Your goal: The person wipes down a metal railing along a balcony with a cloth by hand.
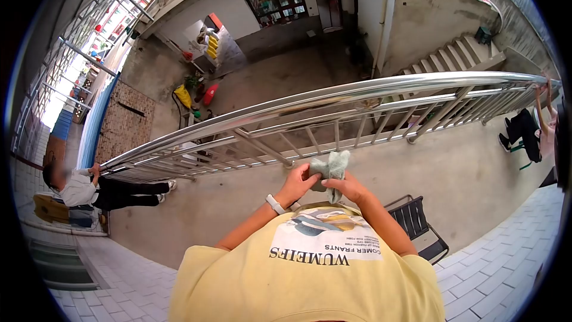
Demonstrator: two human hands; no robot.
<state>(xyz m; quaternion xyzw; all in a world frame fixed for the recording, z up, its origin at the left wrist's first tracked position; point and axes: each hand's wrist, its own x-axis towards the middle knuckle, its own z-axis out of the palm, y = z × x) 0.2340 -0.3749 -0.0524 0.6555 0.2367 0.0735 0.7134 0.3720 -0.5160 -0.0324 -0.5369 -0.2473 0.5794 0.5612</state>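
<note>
Between my two hands, in front of my chest, is a crumpled pale green cloth (331, 170). My left hand (300, 181), with a white band on its wrist, pinches the cloth's left side. On the other side, my right hand (347, 187) grips it with the thumb pressed on top. Part of the cloth sticks up above the fingers and a corner hangs below. Just beyond the hands runs a shiny metal railing (286, 102) with upright bars; the cloth looks apart from it.
At the left, a person (80, 188) stands with a hand at the railing. Another person (545, 131) is at the far right, arms raised to the rail. A black folding chair (417, 226) stands close by on my right. Below the railing lies a courtyard with stairs (447, 59).
</note>
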